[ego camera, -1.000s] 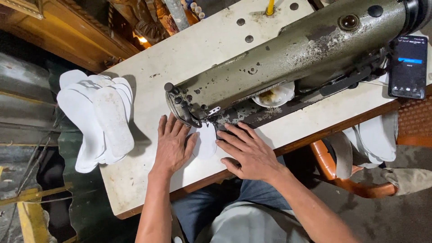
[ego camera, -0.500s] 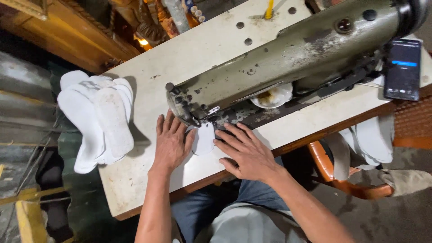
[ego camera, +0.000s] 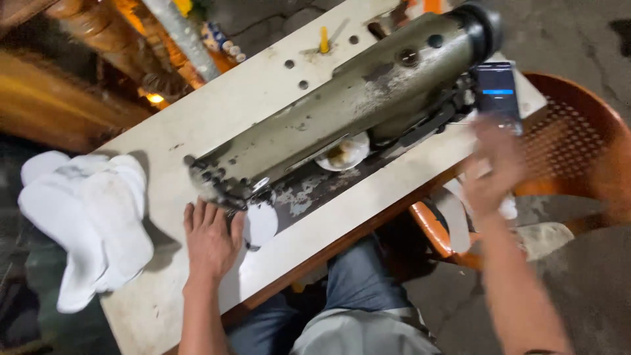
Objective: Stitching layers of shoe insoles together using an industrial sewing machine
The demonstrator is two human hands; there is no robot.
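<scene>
A: What is the white piece (ego camera: 261, 223)?

B: A small, pale, rounded cut of cloth, lying flat on the worktop (ego camera: 197, 125) just under the head of the grey-green sewing machine (ego camera: 342, 105), at its needle end.

A: And the left hand (ego camera: 211, 240)?

B: Palm down, fingers spread and released, pressing flat beside the piece; the thumb touches its edge. The forearm runs straight up from the lap.

A: The right hand (ego camera: 494, 172)?

B: Raised off the worktop, blurred, fingers loose and holding nothing, near the dark phone (ego camera: 496, 92) and above the orange chair (ego camera: 578, 151).

A: Elsewhere?

B: White pieces stacked (ego camera: 82, 217) at the worktop's left end.
</scene>
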